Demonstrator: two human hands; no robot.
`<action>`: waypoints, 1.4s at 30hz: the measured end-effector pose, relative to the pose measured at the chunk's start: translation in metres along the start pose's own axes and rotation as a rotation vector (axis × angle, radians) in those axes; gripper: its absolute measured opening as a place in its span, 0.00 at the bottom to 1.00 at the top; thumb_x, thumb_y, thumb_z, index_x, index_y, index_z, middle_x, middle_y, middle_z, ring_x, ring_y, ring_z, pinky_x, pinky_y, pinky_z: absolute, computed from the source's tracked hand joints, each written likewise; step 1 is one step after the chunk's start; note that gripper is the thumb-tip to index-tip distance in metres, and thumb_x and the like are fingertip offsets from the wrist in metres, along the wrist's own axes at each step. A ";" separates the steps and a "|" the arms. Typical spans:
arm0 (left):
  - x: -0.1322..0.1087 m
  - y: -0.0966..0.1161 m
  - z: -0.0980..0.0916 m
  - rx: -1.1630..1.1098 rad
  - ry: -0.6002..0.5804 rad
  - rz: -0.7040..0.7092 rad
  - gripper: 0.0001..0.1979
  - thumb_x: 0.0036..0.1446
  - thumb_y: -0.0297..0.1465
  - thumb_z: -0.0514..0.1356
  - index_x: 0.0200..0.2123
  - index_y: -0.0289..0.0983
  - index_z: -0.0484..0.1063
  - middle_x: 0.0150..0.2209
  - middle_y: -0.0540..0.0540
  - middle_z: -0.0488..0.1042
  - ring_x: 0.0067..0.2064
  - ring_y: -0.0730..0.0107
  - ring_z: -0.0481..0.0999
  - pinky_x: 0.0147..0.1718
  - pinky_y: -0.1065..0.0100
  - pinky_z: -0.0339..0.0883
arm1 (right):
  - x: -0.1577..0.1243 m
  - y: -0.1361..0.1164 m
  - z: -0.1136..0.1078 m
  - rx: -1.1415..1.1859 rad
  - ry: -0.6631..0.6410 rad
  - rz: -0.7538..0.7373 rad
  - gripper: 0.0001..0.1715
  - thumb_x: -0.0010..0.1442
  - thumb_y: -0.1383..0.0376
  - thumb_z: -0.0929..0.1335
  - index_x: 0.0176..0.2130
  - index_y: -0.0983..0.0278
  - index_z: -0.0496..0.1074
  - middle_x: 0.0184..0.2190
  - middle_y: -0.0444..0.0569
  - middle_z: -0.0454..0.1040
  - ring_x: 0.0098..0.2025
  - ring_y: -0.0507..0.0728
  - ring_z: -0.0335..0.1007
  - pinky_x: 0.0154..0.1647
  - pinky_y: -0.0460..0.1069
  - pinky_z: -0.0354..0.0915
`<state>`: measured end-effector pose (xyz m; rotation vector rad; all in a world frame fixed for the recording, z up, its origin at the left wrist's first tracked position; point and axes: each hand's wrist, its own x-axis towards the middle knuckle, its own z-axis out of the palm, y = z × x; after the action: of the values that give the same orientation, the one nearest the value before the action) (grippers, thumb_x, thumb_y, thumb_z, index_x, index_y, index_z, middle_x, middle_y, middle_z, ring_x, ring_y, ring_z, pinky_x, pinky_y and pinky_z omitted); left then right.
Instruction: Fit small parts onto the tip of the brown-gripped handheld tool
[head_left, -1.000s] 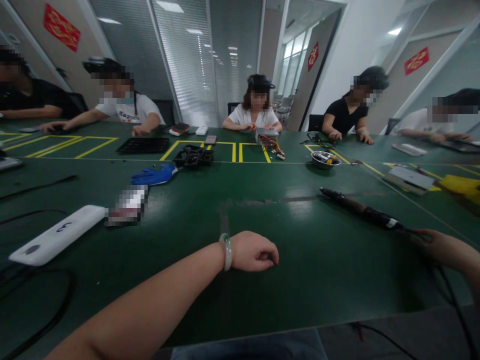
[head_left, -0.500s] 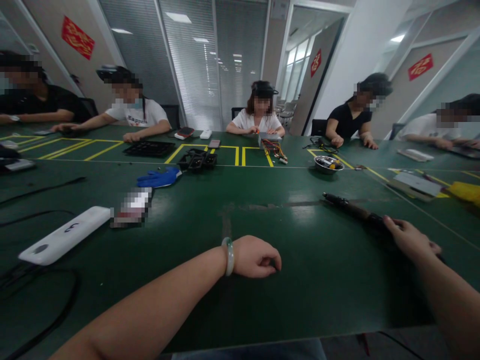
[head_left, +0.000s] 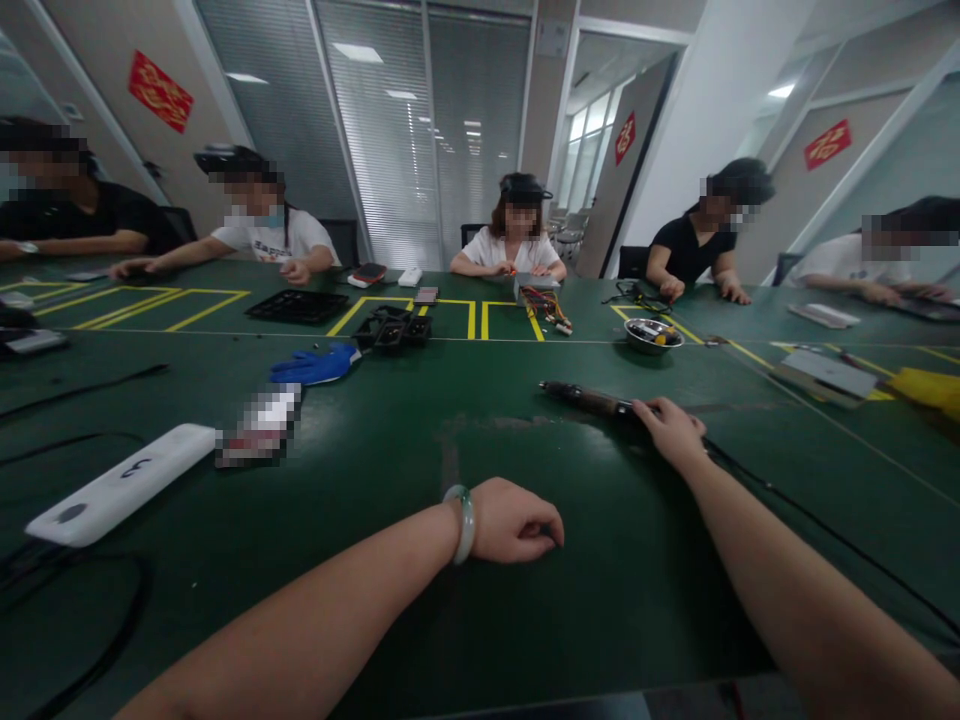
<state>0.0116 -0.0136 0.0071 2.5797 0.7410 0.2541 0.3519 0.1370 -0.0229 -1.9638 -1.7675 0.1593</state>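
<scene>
My right hand [head_left: 673, 432] is closed around the rear end of a dark, slim electric screwdriver [head_left: 589, 398]. The tool lies low over the green table, its tip pointing left, and a black cord [head_left: 780, 492] trails from its back end toward the lower right. My left hand [head_left: 514, 520], with a pale green bangle [head_left: 465, 523] at the wrist, rests on the table with its fingers curled in. Nothing shows between those fingers.
A white power bank [head_left: 127, 485], a blurred-out phone-like object [head_left: 259, 425] and a blue glove [head_left: 316, 365] lie at left. Black plastic parts [head_left: 394, 328], a metal bowl [head_left: 653, 337] of small items and a wired metal box [head_left: 532, 290] stand farther back. Several people sit opposite.
My right hand has moved left and away from me, carrying the electric screwdriver toward the table's middle; its cord now shows. My left hand stays in place.
</scene>
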 end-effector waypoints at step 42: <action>0.004 -0.034 -0.004 0.362 0.527 -0.516 0.16 0.58 0.37 0.60 0.49 0.43 0.67 0.46 0.46 0.69 0.47 0.60 0.69 0.49 0.54 0.63 | -0.106 -0.135 -0.014 -0.094 -0.496 -0.399 0.09 0.57 0.57 0.69 0.33 0.60 0.75 0.36 0.47 0.72 0.34 0.54 0.68 0.33 0.48 0.60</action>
<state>-0.0017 0.0159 -0.0047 2.5366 1.7447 0.6960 0.2197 0.0372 0.0222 -1.6796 -2.4856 0.4642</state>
